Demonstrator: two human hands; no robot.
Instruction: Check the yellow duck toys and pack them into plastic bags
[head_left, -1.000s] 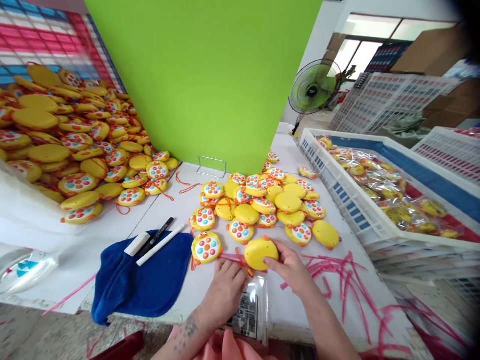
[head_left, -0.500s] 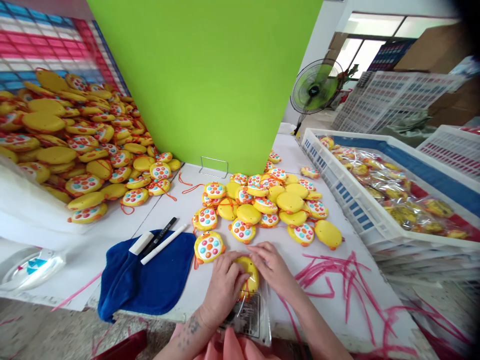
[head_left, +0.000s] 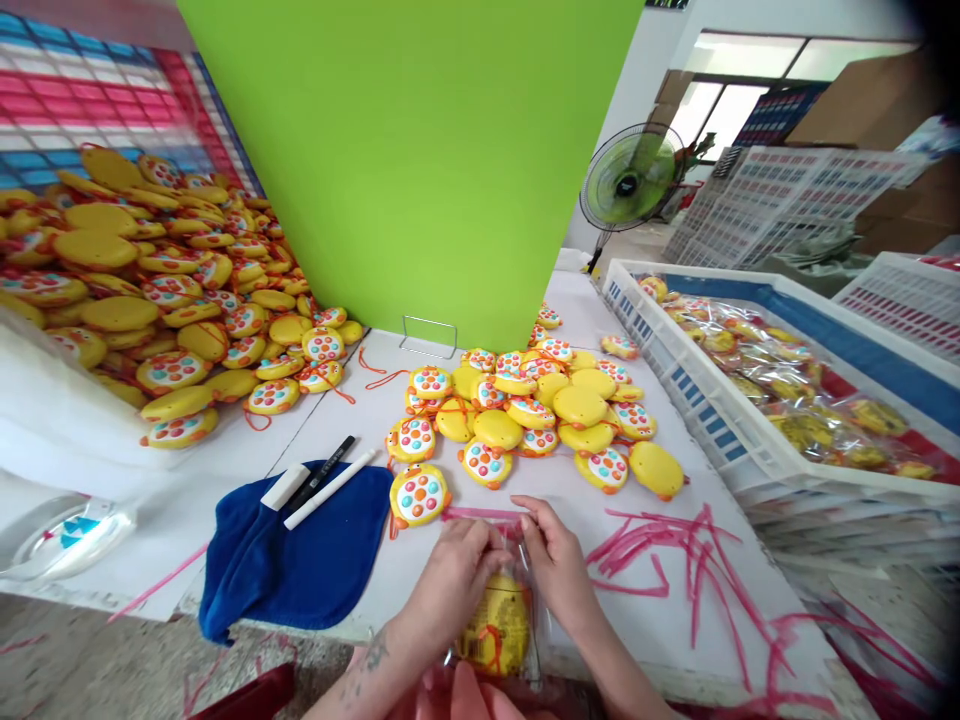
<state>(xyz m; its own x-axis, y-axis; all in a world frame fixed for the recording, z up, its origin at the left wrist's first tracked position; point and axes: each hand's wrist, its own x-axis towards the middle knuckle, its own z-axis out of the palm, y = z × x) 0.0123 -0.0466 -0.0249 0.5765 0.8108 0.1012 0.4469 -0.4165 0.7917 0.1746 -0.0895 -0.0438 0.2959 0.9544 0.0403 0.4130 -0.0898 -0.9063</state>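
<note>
At the table's front edge a clear plastic bag [head_left: 534, 640] holds a yellow turtle-shaped toy [head_left: 501, 612], with dark print and an orange cord over it. My left hand [head_left: 459, 562] is closed on the bag's upper left edge, fingers bent. On the opposite side my right hand [head_left: 553, 552] pinches the upper right edge, its index finger stretched out. A pink strip [head_left: 480, 515] lies across the bag's top, between and behind the hands. Just beyond them rests a loose turtle toy [head_left: 418, 495] with coloured dots.
Several more toys [head_left: 499, 430] are heaped mid-table, under a green panel [head_left: 420, 180]. A large pile [head_left: 112, 315] stands left. A blue cloth [head_left: 300, 560] carries pens [head_left: 330, 488]. Pink strips [head_left: 697, 540] lie right, near a white crate [head_left: 675, 400] of bagged toys. A fan [head_left: 627, 185] stands behind.
The yellow toy has slid down toward me, deep into the bag and over the printed area. Both hands now hold the bag's upper edges, and a pink strip shows there.
</note>
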